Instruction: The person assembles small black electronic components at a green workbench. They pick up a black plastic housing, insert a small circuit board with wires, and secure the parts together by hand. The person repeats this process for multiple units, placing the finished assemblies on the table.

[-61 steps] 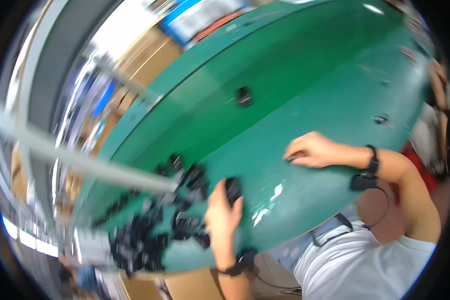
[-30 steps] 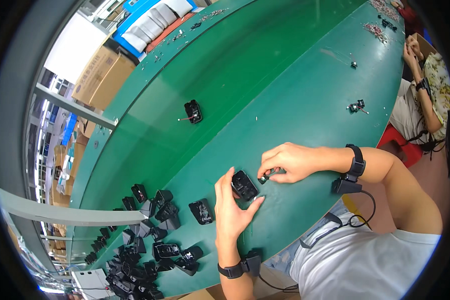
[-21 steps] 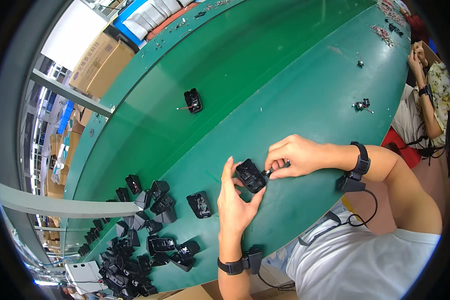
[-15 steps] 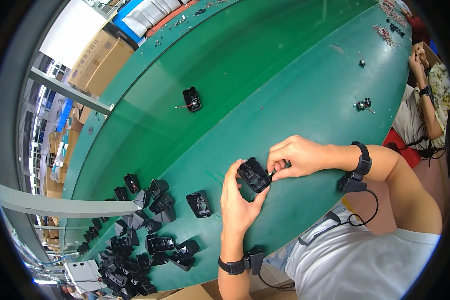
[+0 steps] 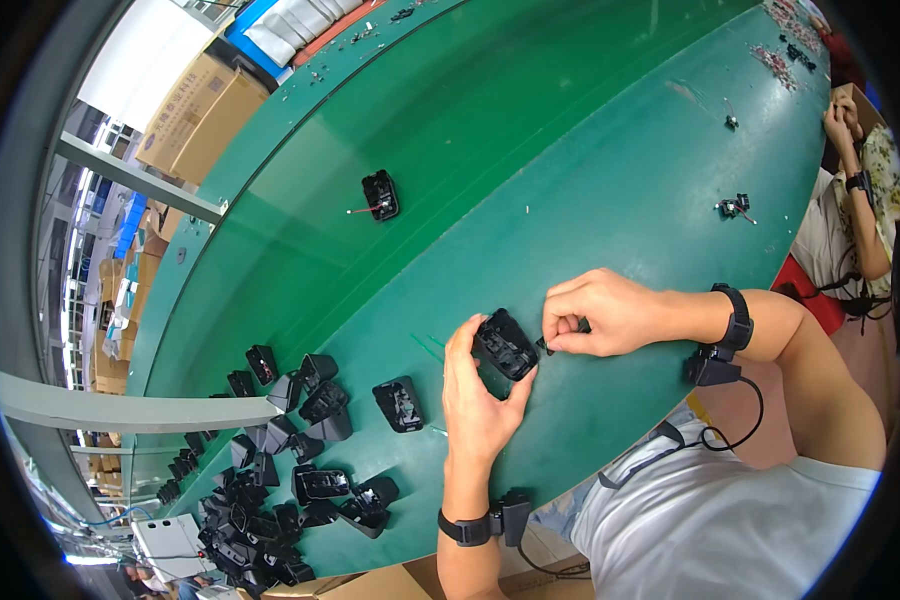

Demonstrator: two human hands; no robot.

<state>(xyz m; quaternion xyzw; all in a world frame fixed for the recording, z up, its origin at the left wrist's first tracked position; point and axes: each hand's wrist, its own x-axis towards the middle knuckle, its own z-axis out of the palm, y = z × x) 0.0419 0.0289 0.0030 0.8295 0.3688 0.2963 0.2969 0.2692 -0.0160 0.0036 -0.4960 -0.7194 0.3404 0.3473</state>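
Observation:
My left hand (image 5: pixel 481 398) grips a black plastic housing (image 5: pixel 507 344) by its sides, its hollow inner face turned up. Just to the right of it, my right hand (image 5: pixel 602 312) pinches a small dark part (image 5: pixel 544 345), mostly covered by the fingers, so its kind is unclear. A narrow gap separates the right fingertips from the housing. Another open black housing (image 5: pixel 398 405) rests on the green table left of my left hand. Farther off, a black housing with a red wire (image 5: pixel 380 196) lies on the green belt.
Many black housings (image 5: pixel 255 525) are heaped at the lower left. Small wired parts (image 5: pixel 736 207) lie on the table's right side, near a co-worker's hands (image 5: pixel 843 118). A grey metal frame (image 5: pixel 140 410) crosses the left, with cardboard boxes (image 5: pixel 195 120) beyond.
My right hand has drawn slightly right, away from the housing, with the small dark part in its fingers. My left hand still holds the housing in nearly the same place.

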